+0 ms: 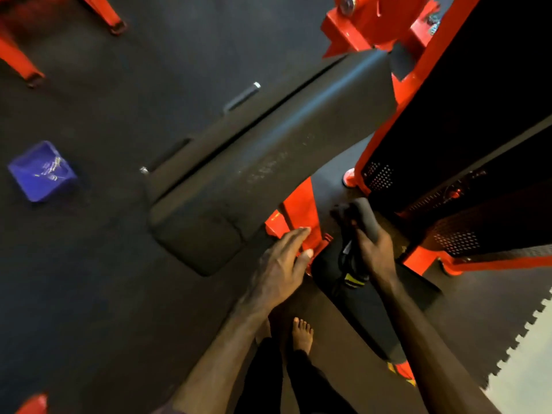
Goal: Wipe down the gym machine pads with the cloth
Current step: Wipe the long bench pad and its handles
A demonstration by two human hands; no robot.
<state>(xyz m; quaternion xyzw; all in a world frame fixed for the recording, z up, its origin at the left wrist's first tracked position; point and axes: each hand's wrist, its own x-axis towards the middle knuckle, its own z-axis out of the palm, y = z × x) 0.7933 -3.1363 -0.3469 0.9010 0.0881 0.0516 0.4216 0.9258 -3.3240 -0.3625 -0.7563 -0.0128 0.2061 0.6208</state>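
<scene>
The left hand (279,264) reaches forward in the lower middle of the frame with its fingers straight and slightly spread, holding nothing; its fingertips (303,231) lie over the red frame (300,210) of the gym machine, just below the near end of the long black pad (263,150), though whether they touch the metal cannot be told. The right hand (375,252) is just to the right of it, its fingers curled round a dark grey cloth (363,216); the cloth sticks up out of the fist as a rolled or bunched end, and a darker fold of it hangs to the left of the knuckles. Below that hand lies a second black pad (373,309), a seat-like cushion that runs toward the lower right, with a black strap marked in yellow (354,277) lying across it.

The long pad slants from the centre of the frame to the upper right, where it meets red brackets (367,22); faint pale specks show on its surface near the middle. A black perforated shroud (466,162) edged in red fills the right side. At the left, on the dark rubber floor (104,264), sits a blue square container (41,171), well apart from the machine; red machine legs (18,58) show in the upper left corner. A bare foot (302,333) and dark trouser legs stand at the bottom centre; the floor mat's toothed edge (519,336) shows at the lower right.
</scene>
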